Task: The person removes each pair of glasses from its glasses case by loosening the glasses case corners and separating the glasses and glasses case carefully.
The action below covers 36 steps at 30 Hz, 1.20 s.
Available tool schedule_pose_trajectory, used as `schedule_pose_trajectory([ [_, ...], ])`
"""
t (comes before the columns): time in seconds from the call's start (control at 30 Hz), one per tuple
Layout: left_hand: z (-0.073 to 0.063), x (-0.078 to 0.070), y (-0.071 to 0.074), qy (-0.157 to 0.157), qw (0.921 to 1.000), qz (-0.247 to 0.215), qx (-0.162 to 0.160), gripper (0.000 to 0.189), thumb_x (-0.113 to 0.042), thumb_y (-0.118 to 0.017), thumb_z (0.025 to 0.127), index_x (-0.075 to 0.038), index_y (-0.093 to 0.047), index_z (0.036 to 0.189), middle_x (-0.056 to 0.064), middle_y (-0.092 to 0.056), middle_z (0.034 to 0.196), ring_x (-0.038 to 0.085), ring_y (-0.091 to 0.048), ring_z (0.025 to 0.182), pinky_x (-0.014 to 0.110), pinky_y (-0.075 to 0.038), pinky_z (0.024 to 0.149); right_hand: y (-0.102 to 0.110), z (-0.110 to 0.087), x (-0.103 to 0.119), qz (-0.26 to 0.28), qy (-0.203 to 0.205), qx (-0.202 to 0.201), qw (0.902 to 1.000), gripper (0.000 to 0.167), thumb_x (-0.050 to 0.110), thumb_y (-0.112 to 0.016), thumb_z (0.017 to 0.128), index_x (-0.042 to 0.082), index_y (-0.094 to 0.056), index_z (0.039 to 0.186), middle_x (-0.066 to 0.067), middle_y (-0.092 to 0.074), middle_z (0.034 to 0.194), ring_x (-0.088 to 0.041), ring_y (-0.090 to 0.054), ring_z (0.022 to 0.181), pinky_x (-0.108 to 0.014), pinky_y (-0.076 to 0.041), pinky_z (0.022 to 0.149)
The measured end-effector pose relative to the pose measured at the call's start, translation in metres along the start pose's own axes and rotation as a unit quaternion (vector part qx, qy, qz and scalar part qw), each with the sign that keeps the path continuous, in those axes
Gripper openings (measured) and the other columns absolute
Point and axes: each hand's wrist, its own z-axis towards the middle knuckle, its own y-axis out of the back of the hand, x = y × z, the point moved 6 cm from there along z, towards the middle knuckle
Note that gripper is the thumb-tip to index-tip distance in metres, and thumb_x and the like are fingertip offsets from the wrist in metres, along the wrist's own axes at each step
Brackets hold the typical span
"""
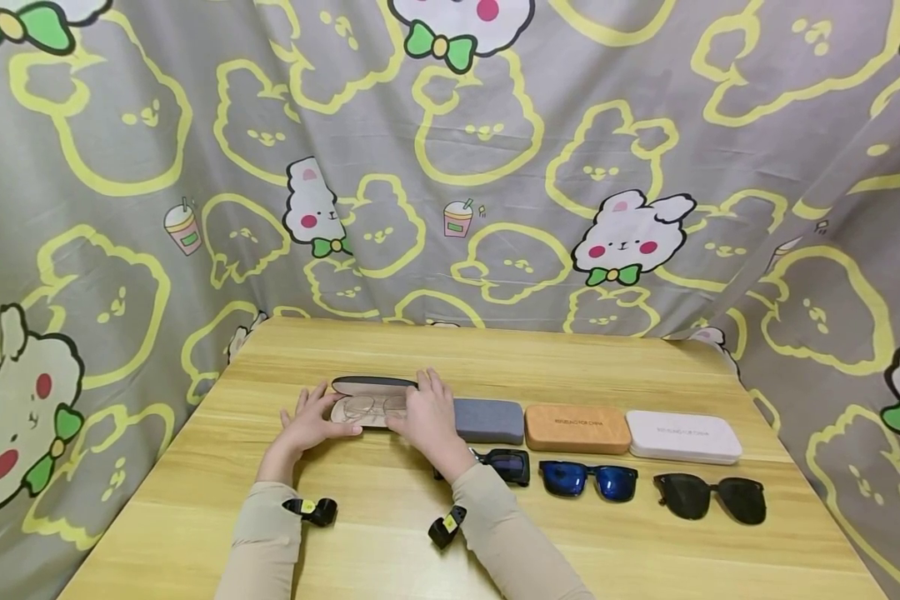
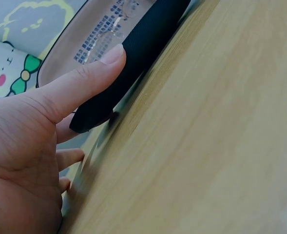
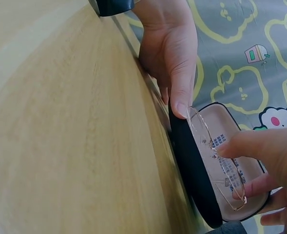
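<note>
A dark glasses case [image 1: 371, 384] stands open on the table, its lid tipped back and its pale lining showing. My left hand [image 1: 307, 423] grips the case's left end, thumb over the front edge [image 2: 148, 41] and fingers behind. Thin wire-rimmed eyeglasses [image 3: 240, 173] lie in the case over printed lettering on the lining. At their right part, my right hand [image 1: 429, 417] reaches into the case and pinches them, the thumb at the bridge and a finger near the hinge in the right wrist view. The right hand covers the case's right end in the head view.
A blue-grey case [image 1: 489, 421], an orange case [image 1: 577, 428] and a white case [image 1: 684, 437] stand in a row to the right. Before them lie black sunglasses [image 1: 512, 467], blue-lensed sunglasses [image 1: 589, 481] and dark-lensed sunglasses [image 1: 712, 497]. A patterned curtain [image 1: 495, 192] hangs behind the table.
</note>
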Motion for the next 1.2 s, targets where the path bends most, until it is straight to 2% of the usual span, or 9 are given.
schedule_pose_trajectory([
  [0.5, -0.001, 0.0, 0.0, 0.001, 1.0, -0.003, 0.0, 0.097, -0.05, -0.082, 0.071, -0.004, -0.041, 0.146, 0.021, -0.003, 0.163, 0.049, 0.016, 0.147, 0.076, 0.022, 0.102, 0.01, -0.003, 0.004, -0.008, 0.008, -0.004, 0.9999, 0.053, 0.05, -0.072, 0.081, 0.01, -0.071, 0.116, -0.011, -0.051, 0.146, -0.028, -0.039, 0.141, -0.051, -0.038, 0.111],
  [0.77, 0.0, 0.001, 0.0, 0.003, 1.0, -0.002, 0.001, 0.099, -0.049, -0.082, 0.071, -0.002, -0.04, 0.146, 0.021, -0.003, 0.163, 0.049, 0.016, 0.147, 0.076, 0.023, 0.102, 0.015, -0.004, 0.005, -0.015, 0.021, -0.022, 0.9994, 0.053, 0.05, -0.072, 0.08, 0.01, -0.071, 0.115, -0.01, -0.057, 0.141, -0.024, -0.047, 0.136, -0.05, -0.04, 0.109],
  [1.2, -0.001, 0.0, -0.001, 0.001, 1.0, -0.002, 0.003, 0.099, -0.051, -0.082, 0.071, -0.004, -0.04, 0.147, 0.022, -0.003, 0.163, 0.049, 0.016, 0.147, 0.076, 0.023, 0.102, 0.029, -0.008, 0.008, -0.008, 0.037, -0.047, 0.9982, 0.048, 0.049, -0.072, 0.081, 0.013, -0.073, 0.111, -0.008, -0.064, 0.132, -0.023, -0.056, 0.127, -0.056, -0.041, 0.107],
])
